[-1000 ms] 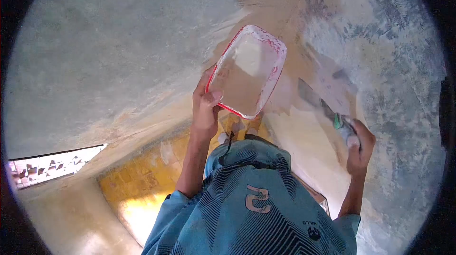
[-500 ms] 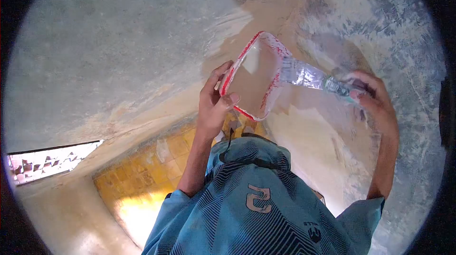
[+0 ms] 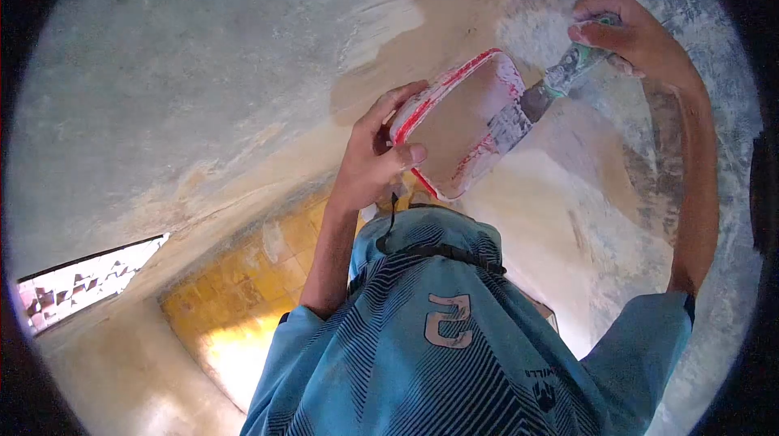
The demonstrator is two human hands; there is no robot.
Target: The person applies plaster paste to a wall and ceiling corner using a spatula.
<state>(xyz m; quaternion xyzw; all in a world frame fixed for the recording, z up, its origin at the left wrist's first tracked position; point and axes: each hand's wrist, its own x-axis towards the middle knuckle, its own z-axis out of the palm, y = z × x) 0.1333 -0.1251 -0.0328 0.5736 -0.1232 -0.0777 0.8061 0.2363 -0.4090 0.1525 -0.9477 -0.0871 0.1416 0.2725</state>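
My left hand point(image 3: 388, 148) grips the near left side of a red-rimmed, pale container point(image 3: 458, 123), thumb over the rim and fingers behind. The container is tilted, and its walls are smeared with white material. My right hand point(image 3: 621, 34) is closed round the greenish handle of a putty knife point(image 3: 560, 75), up and to the right of the container. The knife's blade, coated with whitish paste, slants down to the left and lies against the container's right edge.
A wall point(image 3: 203, 71) with grey and beige patches fills the upper left, and more patchy wall point(image 3: 706, 192) stands at the right. A patterned opening point(image 3: 89, 282) shows at the far left. Yellow tiles point(image 3: 235, 290) cover the floor below.
My right hand has moved up with the putty knife, whose handle now points up to the right. The container has turned and tilted in my left hand.
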